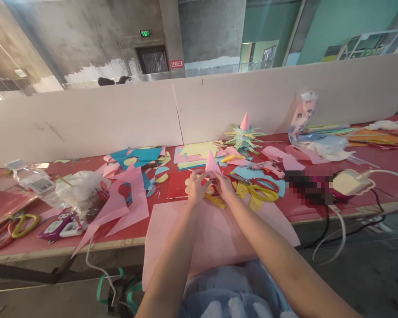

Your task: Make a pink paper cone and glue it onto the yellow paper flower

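Observation:
Between my two hands stands a small pink paper cone (212,163), its tip pointing up. My left hand (197,185) pinches the cone's lower left side. On the opposite side, the fingers of my right hand (223,184) close on its base. Part of the base is hidden behind my fingers. Beneath my hands lie a red sheet (177,185) and round cream paper pieces. Just right of my right hand are yellow-handled scissors (263,193), red-handled scissors (265,182) and a pink glue gun (268,168).
A fringed paper piece with a pink cone top (245,121) stands by the white partition (126,119). Cut pink paper (137,194) hangs over the table edge at left. A purple power strip (61,225), a plastic bottle (29,176) and cables (343,238) flank the work area.

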`<state>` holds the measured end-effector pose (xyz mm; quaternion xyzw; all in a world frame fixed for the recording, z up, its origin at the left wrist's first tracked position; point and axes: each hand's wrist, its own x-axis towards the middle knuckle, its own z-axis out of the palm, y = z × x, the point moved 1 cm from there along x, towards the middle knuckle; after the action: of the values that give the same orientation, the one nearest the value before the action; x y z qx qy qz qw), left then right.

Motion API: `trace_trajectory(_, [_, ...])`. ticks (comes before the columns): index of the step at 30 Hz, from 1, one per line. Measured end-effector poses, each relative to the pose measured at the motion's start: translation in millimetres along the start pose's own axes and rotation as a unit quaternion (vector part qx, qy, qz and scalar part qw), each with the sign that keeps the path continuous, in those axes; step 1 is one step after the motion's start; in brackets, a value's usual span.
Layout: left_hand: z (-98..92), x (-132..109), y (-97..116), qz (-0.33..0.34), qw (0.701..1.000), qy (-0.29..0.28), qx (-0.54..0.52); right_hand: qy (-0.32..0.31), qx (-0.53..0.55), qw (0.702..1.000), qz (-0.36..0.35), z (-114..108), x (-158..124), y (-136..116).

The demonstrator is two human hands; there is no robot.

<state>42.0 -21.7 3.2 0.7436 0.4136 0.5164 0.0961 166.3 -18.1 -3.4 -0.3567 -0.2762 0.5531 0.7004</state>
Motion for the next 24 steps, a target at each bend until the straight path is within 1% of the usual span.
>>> trace_trajectory(4, [1.4, -0.4, -0.6, 0.011, 1.0, -0.01, 0.016, -0.009, -0.006, 1.0, -0.003, 0.8, 0.0, 0.0])
trace_trajectory(9, [-1.2, -0.1, 1.3, -0.001, 1.0, 0.006, 0.021, -0.025, -0.018, 1.0, 0.0, 1.6, -0.9, 2.1])
trace_trajectory(14, [-3.4, 0.0, 3.8, -0.025, 1.0, 0.006, 0.013, -0.038, -0.025, 0.999, 0.008, 1.8, -2.5, 2.0])
trace_trajectory(24, [-7.2, 0.3, 9.0, -0.041, 0.998, 0.04, -0.008, -0.05, -0.027, 0.998, 0.019, 0.4, -1.9, 2.7])
